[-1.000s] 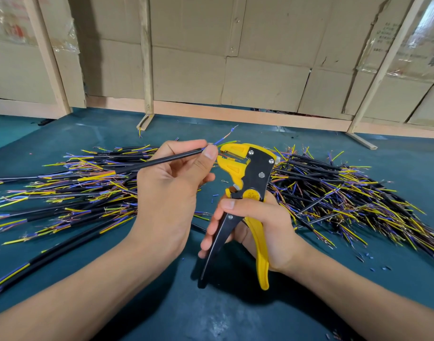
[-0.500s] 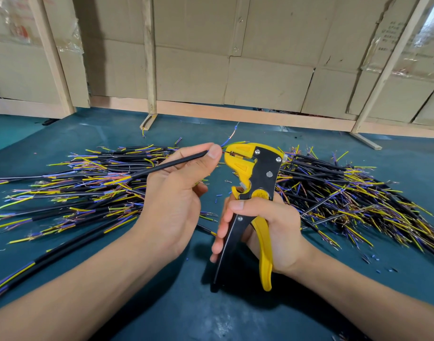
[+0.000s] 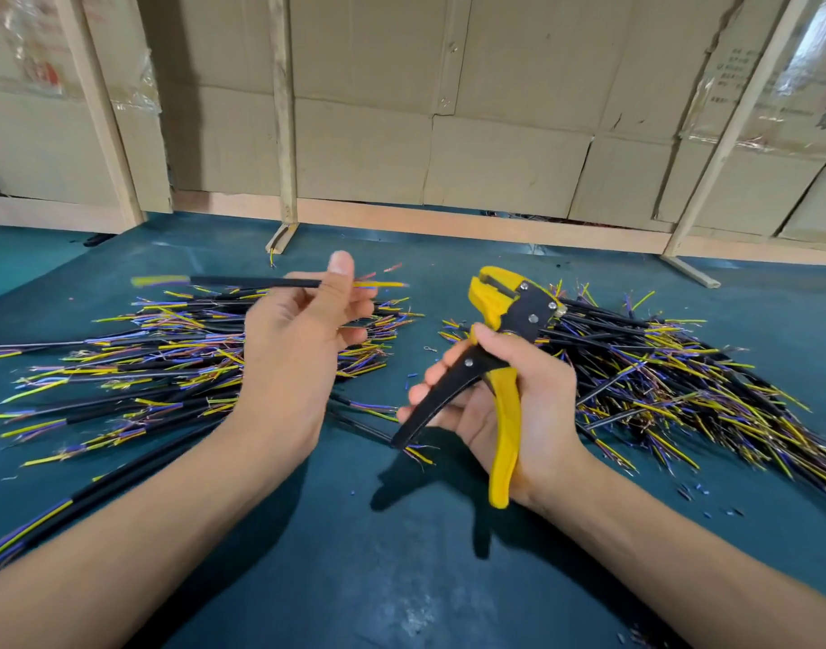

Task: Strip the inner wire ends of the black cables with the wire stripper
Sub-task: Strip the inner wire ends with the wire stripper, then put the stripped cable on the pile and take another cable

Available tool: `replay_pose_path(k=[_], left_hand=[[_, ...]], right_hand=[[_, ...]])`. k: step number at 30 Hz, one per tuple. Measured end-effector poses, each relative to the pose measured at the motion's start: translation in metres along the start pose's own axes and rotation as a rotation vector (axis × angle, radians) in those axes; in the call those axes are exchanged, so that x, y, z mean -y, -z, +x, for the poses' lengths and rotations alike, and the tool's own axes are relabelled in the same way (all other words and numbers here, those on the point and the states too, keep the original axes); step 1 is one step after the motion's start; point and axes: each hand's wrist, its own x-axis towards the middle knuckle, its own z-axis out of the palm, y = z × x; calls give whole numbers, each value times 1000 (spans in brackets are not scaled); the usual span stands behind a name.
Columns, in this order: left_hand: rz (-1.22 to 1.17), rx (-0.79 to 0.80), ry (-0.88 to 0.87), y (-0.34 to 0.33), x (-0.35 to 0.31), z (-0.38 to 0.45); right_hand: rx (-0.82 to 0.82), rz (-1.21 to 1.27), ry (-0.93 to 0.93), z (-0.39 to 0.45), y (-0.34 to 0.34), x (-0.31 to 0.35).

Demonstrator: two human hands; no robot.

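Note:
My left hand (image 3: 298,348) pinches a short black cable (image 3: 251,282) between thumb and fingers, held level above the table. Coloured inner wires stick out of both its ends, and the ones on the right point toward the tool. My right hand (image 3: 509,405) grips the yellow-and-black wire stripper (image 3: 504,358) by its handles, jaws up and away from me. A gap separates the stripper's jaws from the cable's wire ends. One pile of black cables (image 3: 134,367) lies under my left hand, another pile of cables (image 3: 673,381) behind my right.
The dark teal table (image 3: 354,555) carries small bits of cut insulation around the hands. Long black cables (image 3: 50,517) run off the left edge. A wall of cardboard sheets (image 3: 448,133) on wooden posts stands at the table's far side.
The cable's wire ends were at the stripper's jaws; my left hand has since pulled the cable up and left, away from the tool. The right hand and stripper shifted right and the handles spread.

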Motion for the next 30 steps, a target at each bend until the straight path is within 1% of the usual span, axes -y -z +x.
replay_pose_path(k=[1,2,3,6,7,9,10,11,12,13,15,16,17,19,20,21,22,25,26,30], left_hand=[[79,32,-23,1,-3,4],[209,85,-63,0,-8,8],[402,155,-123,-3,-12,12],[1171,384,-402,-30,-26,25],[1362,441,-498,-47,-30,30],[1562,517,-663,-84,-36,38],[1612,562,-709,-101,-39,42],[1638,618,-710,-114,-41,46],[1643,670,-664,-122,-43,52],[1616,686,-592,-122,-45,60],[1572,618,-471,-101,-50,79],[1621,594,-400,-83,-52,87],[1726,613,-298,-63,-55,92],[1954,763,-17,-25,-54,89],[1989,840,83,-10,-49,85],[1953,848,121,2,-44,81],[1891,810,96,13,-38,76],[1791,644,-170,31,-23,68],[1763,613,-230,34,-20,67],[1562,657,-238,47,-16,61]], right_hand=[[-48,18,3,1,2,2],[-91,22,-4,2,3,3],[-121,15,-22,3,3,4],[-138,10,-78,2,1,3],[-124,7,-81,2,2,3],[-107,-3,-82,1,3,3],[-108,-1,-83,0,3,4],[-111,3,-84,0,4,5],[-114,10,-84,0,4,6],[-117,20,-83,0,4,6],[-116,34,-82,0,5,6],[-114,35,-80,0,5,6],[-115,28,-80,1,6,5],[-125,10,-77,2,4,4],[-135,8,-73,3,3,4],[-147,8,-69,4,2,4],[-157,9,-66,4,2,3],[-170,4,-60,4,3,3],[-176,3,-55,4,4,3],[-185,18,-44,1,3,5]])
